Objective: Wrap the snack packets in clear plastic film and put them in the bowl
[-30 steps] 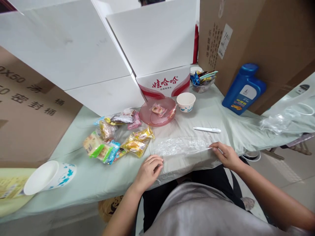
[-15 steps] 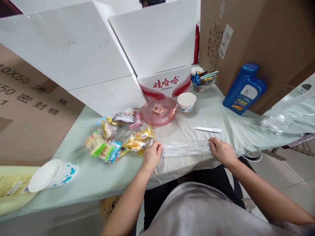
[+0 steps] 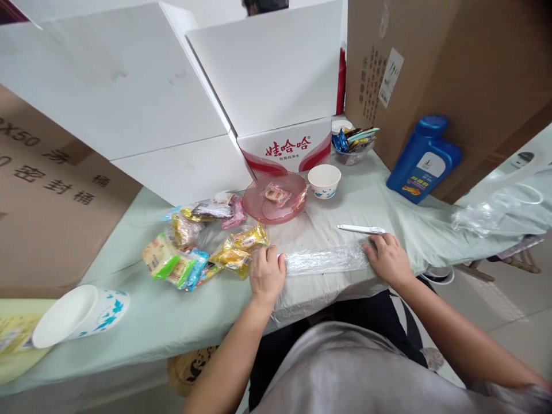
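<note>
A clear plastic bag [image 3: 325, 259], folded into a narrow strip, lies on the pale green table cloth [image 3: 172, 316] in front of me. My left hand [image 3: 266, 273] rests on its left end with fingers curled down onto it. My right hand [image 3: 387, 257] presses flat on its right end. A white pen [image 3: 361, 229] lies just beyond my right hand.
Several wrapped snacks [image 3: 202, 247] lie left of my left hand. A pink plate [image 3: 276, 204] with snacks and a small paper bowl [image 3: 324, 180] stand further back. A blue bottle [image 3: 422, 158] stands right, a tipped bowl [image 3: 80, 310] near left. White boards and cardboard boxes wall the back.
Both hands moved away from me across the table with the plastic bag, which went from a wide sheet to a narrow folded strip. My right hand now lies close to the pen.
</note>
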